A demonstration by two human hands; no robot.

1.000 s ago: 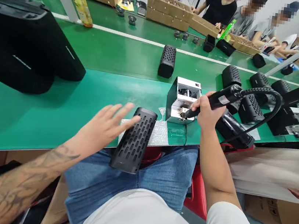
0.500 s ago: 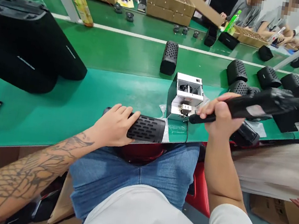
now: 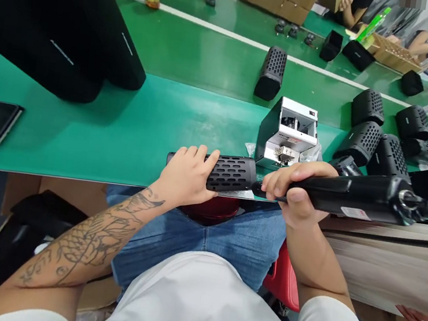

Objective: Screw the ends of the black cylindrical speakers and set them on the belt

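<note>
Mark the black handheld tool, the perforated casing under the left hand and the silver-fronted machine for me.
Black handheld tool (image 3: 352,194): head view, middle of its body.
Perforated casing (image 3: 232,174): head view, exposed slotted side.
Silver-fronted machine (image 3: 290,135): head view, front panel.

The left hand (image 3: 188,177) grips a perforated casing (image 3: 234,174).

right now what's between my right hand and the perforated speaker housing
The head view shows the electric screwdriver's nose there; contact with the perforated speaker housing is unclear.
</note>
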